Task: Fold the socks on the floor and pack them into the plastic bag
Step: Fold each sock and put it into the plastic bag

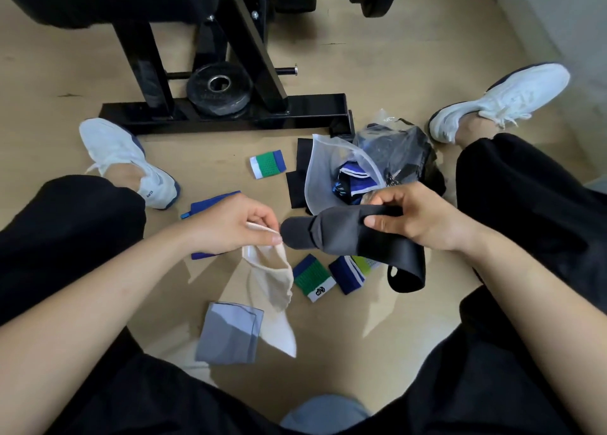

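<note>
While we sort, left hand (230, 227): pinches cream sock (272, 277) by its cuff so it hangs free.
Right hand (427, 221): grips black sock (345, 234), held up for folding, we judge.
Bag (328, 158): on floor (377, 56), mouth open towards us, near right hand.

Bare floor (210, 152) lies open between the left shoe (121, 158) and the plastic bag (323, 168), broken by one folded striped sock (267, 164). The black steel frame (230, 114) closes off the far side. Nearer, folded socks (313, 278) and a grey cloth (230, 332) dot the floor; trouser legs (65, 224) wall both sides.

head view | wide-angle | looks steeply down | close over floor (377, 56)
</note>
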